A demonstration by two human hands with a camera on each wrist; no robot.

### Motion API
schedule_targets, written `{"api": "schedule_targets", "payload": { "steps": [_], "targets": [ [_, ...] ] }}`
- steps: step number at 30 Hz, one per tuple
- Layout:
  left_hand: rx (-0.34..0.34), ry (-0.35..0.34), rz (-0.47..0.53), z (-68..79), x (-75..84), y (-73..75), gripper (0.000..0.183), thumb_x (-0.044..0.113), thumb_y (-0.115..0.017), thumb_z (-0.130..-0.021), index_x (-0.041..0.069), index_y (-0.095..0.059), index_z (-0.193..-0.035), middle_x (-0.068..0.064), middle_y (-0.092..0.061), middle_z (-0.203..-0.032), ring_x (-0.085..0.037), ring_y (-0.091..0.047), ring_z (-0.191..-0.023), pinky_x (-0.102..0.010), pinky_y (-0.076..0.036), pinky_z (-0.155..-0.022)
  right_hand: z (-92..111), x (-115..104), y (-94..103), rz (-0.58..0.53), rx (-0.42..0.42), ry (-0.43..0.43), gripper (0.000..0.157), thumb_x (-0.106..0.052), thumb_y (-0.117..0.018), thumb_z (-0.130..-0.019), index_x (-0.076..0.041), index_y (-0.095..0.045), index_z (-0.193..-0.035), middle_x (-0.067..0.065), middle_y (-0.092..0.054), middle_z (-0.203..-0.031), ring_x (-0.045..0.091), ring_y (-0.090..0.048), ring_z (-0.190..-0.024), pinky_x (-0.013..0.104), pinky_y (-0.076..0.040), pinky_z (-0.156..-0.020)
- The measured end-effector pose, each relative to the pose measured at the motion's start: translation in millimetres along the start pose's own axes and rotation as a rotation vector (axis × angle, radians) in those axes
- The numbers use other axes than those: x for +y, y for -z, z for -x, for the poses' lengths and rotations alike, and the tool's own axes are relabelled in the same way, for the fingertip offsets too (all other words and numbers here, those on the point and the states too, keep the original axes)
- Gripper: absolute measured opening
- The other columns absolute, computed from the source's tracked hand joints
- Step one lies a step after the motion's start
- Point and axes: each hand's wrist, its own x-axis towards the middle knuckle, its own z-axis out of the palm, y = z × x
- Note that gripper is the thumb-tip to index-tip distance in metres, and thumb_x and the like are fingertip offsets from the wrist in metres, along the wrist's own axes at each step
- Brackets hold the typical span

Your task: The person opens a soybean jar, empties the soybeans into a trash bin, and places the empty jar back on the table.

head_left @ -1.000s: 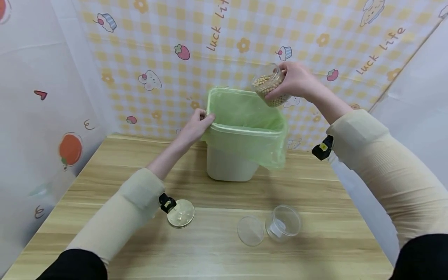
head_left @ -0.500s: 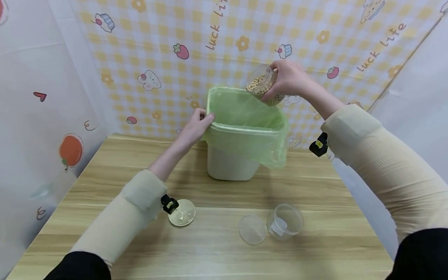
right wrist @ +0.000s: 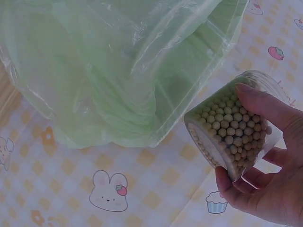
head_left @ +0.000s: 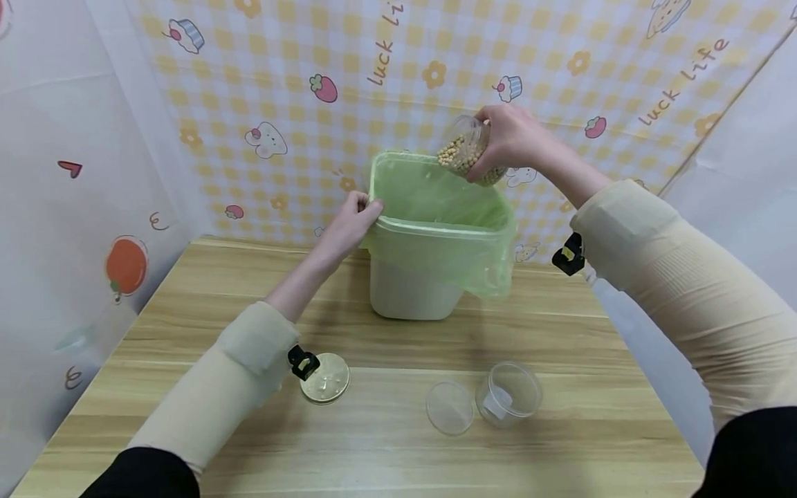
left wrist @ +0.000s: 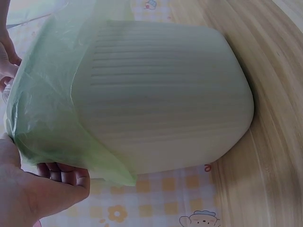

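Note:
My left hand (head_left: 352, 220) grips the left rim of a pale trash bin (head_left: 414, 290), thumb on top and fingers curled round the edge. A green trash bag (head_left: 436, 249) lines the bin and hangs over its outside. With my right hand (head_left: 513, 142) I hold a clear jar (right wrist: 236, 125) of round beige beans, like soybeans, just above the bin's back right rim. Its mouth tilts left over the bag. The beans (right wrist: 234, 130) lie along the jar's lower side, with several close to the mouth in the head view. The bin's bottom is hidden.
On the wooden table (head_left: 261, 449) in front lie a gold-coloured lid (head_left: 326, 379), a clear round lid (head_left: 450, 408) and a clear cup (head_left: 510, 394) with something white at its bottom. A patterned cloth (head_left: 280, 83) hangs close behind the bin.
My right hand has moved the jar left over the bin and tipped its mouth further down. The beans have shifted towards the mouth. My left hand keeps its hold on the rim.

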Motion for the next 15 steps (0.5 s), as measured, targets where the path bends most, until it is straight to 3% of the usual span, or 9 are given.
{"api": "schedule_targets", "payload": {
  "steps": [15],
  "targets": [
    [-0.005,0.005,0.013,-0.5,-1.1,-0.3,0.036,0.036,-0.047,-0.105,0.005,-0.042,-0.121,-0.002,-0.040,-0.105,-0.018,-0.041,-0.098,-0.029,-0.039,-0.086,0.8,-5.5,-0.4,0.013,-0.017,0.032,0.097,-0.026,-0.092,-0.068,0.004,-0.046,-0.149,0.028,-0.058,-0.136,0.041,-0.055,-0.118,0.058,-0.047,-0.105]
  ]
}}
